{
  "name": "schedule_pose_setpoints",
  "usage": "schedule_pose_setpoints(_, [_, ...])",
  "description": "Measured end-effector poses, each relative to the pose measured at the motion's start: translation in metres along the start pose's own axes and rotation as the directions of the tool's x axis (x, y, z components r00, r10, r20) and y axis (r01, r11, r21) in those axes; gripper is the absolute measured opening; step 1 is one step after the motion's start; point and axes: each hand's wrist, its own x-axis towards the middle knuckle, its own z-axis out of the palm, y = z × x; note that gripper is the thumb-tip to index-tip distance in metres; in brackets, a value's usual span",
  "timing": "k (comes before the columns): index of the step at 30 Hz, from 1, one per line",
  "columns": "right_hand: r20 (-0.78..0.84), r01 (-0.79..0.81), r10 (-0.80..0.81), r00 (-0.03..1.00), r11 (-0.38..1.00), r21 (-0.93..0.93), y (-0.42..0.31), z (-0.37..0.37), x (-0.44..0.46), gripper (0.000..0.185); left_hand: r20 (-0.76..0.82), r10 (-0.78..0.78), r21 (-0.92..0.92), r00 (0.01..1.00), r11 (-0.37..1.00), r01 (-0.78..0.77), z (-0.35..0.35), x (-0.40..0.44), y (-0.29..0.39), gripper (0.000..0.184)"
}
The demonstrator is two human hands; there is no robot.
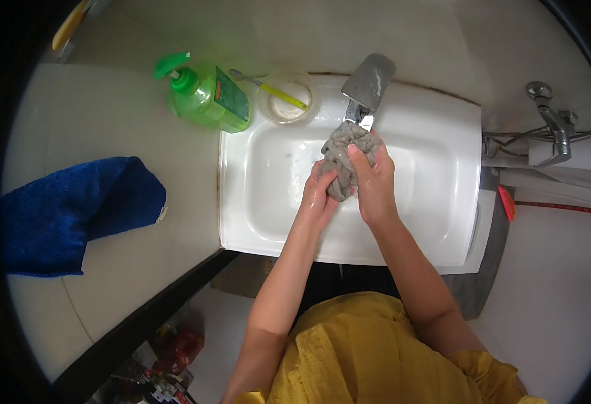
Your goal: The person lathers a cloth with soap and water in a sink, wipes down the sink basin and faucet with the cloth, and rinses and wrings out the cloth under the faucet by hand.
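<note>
A bunched-up wet grey cloth (339,151) is gripped in both hands over the white sink (430,195). My left hand (319,196) holds its lower left part, with the thumb laid over the folds. On the right side, my right hand (374,178) presses its thumb on top of the cloth, and its other fingers are mostly hidden beneath. Just above the cloth is the faucet (368,82), its wide spout pointing down toward the hands. Whether water is running cannot be made out.
Behind the sink's left corner stand a green pump bottle (208,97) and a small bowl (268,108) with a yellow-green toothbrush (285,95) across it. A blue towel (86,209) lies at left. Another wall-mounted tap (557,131) is at right.
</note>
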Motion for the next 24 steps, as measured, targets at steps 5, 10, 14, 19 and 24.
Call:
schedule_pose_setpoints(5, [0.065,0.036,-0.030,0.997,0.996,-0.087,-0.009,0.001,0.049,0.030,0.040,0.001,0.072,0.999,0.997,-0.004,0.002,-0.004,-0.002,0.032])
schedule_pose_setpoints(10, [0.181,-0.188,0.185,0.966,0.982,0.001,-0.012,0.000,0.060,0.030,0.084,0.020,0.069,0.996,0.997,-0.026,0.008,0.005,0.002,0.033])
schedule_pose_setpoints(14, [0.305,-0.127,0.129,0.944,0.992,-0.027,0.004,-0.013,0.013,0.032,0.060,0.069,-0.040,0.996,0.997,-0.067,-0.009,0.011,-0.008,0.040])
schedule_pose_setpoints(19, [0.312,-0.052,0.078,0.947,0.995,-0.089,0.034,-0.028,-0.008,0.043,0.051,-0.093,-0.296,0.994,0.950,0.104,-0.023,0.007,-0.010,0.038])
schedule_pose_setpoints(24, [0.473,0.330,-0.047,0.880,0.777,-0.537,0.059,-0.034,-0.001,0.049,-0.002,-0.042,-0.370,0.999,0.928,0.038,-0.023,0.014,-0.018,0.037])
